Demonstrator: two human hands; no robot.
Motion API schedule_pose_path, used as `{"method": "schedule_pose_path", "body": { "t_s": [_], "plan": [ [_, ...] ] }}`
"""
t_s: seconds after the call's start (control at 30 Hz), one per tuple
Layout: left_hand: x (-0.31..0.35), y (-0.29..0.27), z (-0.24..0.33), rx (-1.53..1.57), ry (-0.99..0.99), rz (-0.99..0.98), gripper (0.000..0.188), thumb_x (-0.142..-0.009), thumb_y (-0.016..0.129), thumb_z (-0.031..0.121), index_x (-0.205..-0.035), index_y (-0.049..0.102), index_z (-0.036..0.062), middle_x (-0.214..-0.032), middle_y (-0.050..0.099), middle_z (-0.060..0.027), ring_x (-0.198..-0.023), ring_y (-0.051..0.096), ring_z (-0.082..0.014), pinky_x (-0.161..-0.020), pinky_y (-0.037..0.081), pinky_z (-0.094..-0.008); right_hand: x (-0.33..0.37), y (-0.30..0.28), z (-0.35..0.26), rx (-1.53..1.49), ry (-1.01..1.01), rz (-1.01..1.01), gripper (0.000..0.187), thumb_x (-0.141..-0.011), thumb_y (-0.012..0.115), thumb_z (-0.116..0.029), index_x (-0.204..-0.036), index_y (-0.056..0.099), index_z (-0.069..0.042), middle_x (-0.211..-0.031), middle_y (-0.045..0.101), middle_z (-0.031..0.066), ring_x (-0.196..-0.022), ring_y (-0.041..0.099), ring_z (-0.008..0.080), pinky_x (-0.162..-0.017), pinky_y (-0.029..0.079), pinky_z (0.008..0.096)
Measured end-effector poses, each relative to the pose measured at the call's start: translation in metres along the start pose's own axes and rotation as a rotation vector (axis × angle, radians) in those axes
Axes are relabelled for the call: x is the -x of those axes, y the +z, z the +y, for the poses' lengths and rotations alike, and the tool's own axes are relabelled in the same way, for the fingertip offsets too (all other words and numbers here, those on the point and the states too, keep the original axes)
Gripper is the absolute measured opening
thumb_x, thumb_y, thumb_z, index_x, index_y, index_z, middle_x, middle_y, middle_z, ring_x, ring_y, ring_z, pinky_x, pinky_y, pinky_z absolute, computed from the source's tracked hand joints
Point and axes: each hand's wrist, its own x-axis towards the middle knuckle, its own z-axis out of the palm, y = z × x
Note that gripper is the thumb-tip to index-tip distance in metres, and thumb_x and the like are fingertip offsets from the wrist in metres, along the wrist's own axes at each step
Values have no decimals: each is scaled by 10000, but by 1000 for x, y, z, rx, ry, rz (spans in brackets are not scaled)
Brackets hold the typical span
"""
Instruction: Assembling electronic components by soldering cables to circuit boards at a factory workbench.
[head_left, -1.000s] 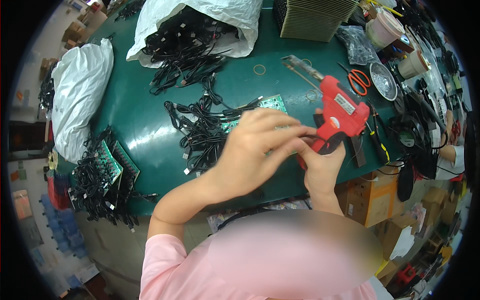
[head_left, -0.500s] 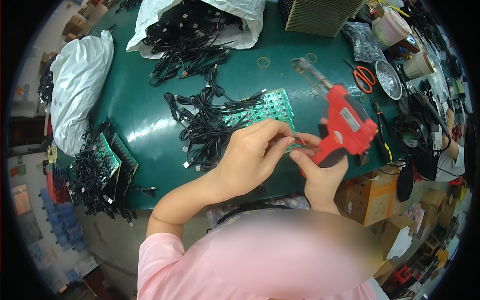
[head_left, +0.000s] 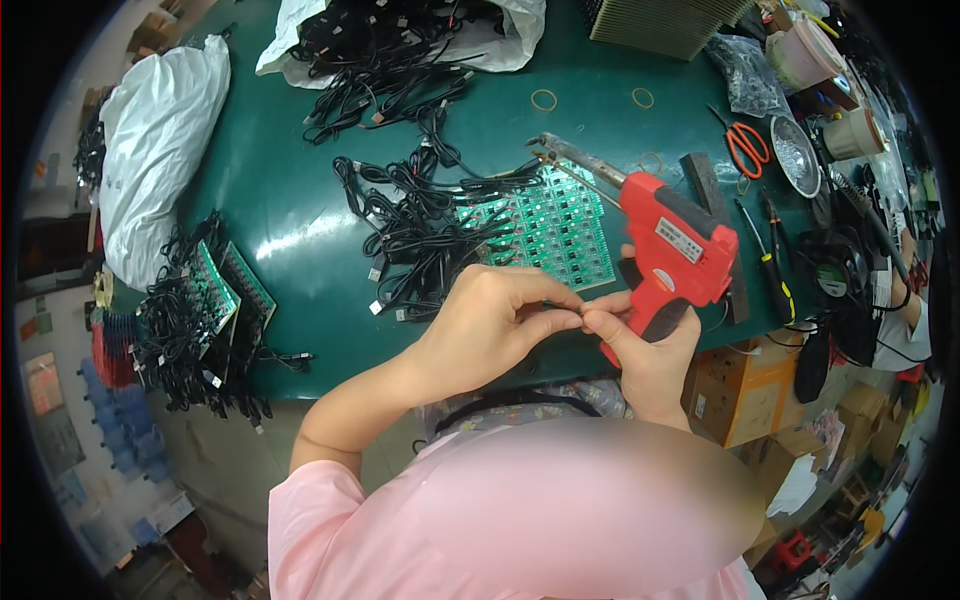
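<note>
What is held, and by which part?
The right hand grips a red soldering gun by its handle; what, if anything, the left hand pinches cannot be told.

soldering gun (head_left: 685,240) partly hidden by right grip (head_left: 655,362), pinched piece (head_left: 584,309) too small to tell, green circuit board (head_left: 567,237) partly under black cables (head_left: 425,240), open sack (head_left: 515,45) cut off above

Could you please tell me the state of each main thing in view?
Red-and-black plastic soldering gun: held, power state not visible
Person's right hand: closed around the gun, touching the left hand
Person's left hand: closed in a pinch
Green rectangular circuit-board panel: lying flat, partly covered
Thin black cables: tangled, partly over the panel
White sack of cables: open
Orange-handled metal scissors: not in hand
</note>
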Motion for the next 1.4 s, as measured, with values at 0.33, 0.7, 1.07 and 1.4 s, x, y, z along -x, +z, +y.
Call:
{"method": "schedule_pose_path", "body": {
  "t_s": [0.33, 0.7, 1.07, 1.4],
  "plan": [
    [14, 20, -9, 286, -107, 164, 115, -847, 708, 26, -950, 727, -23, -864, 704, -103, -744, 661, -117, -673, 547, -229, 3, 3, 0, 120, -87, 45, 117, -796, 732, 38, -899, 681, 56, -834, 708, 101, -734, 666, 131, -688, 540, 254],
    [19, 17, -17, 631, -432, 20, 146, -861, 709, 55, -962, 719, -49, -860, 702, -70, -813, 638, -98, -711, 533, -228, 20, 7, 8, 286, -186, 25, 114, -803, 719, 53, -907, 699, 11, -844, 706, 41, -727, 636, 74, -641, 496, 219],
    [31, -6, 23, -771, 157, 678, 272, -610, 745, -5, -841, 664, 114, -809, 636, 1, -744, 554, -207, -718, 367, -335, 21, 0, 10, 195, -95, 97, 120, -813, 703, 45, -931, 683, 30, -792, 682, 46, -653, 617, 81, -592, 488, 226],
    [17, 27, -38, -646, -86, 379, 141, -732, 709, 63, -860, 654, 79, -1002, 555, -44, -1042, 471, -280, -902, 298, -423, 62, -55, 7, -85, 53, 25, 483, -963, 492, -184, -1318, 272, 59, -1296, 468, 313, -423, 493, 156, -398, 436, 300]
  ]
}}
